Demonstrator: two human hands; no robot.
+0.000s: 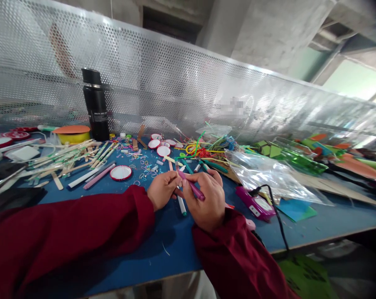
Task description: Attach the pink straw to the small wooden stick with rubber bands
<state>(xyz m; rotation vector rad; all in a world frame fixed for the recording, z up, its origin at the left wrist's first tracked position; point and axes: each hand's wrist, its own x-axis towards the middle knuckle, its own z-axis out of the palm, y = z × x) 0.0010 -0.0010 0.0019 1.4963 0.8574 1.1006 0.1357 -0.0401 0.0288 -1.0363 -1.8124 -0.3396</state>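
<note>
My right hand (206, 199) is closed around a purple pen-shaped tool (195, 189), slanted up and left; its pale, narrow tip is too small to make out. My left hand (165, 190) is pinched beside it, its fingertips touching or nearly touching the tool's front part. What sits between the left fingers is hidden, though a pale stick (170, 165) shows just above them. Under the hands a white marker with a teal end (182, 206) lies on the blue table (172, 257). Several more markers lie just beyond the right hand.
On the left are a wooden stick pile (58, 164), markers (99, 176), a round red-rimmed lid (121, 172) and a black bottle (96, 106). To the right lie a clear plastic bag (269, 172) and a purple corded device (255, 203). A perforated metal panel (175, 79) stands behind.
</note>
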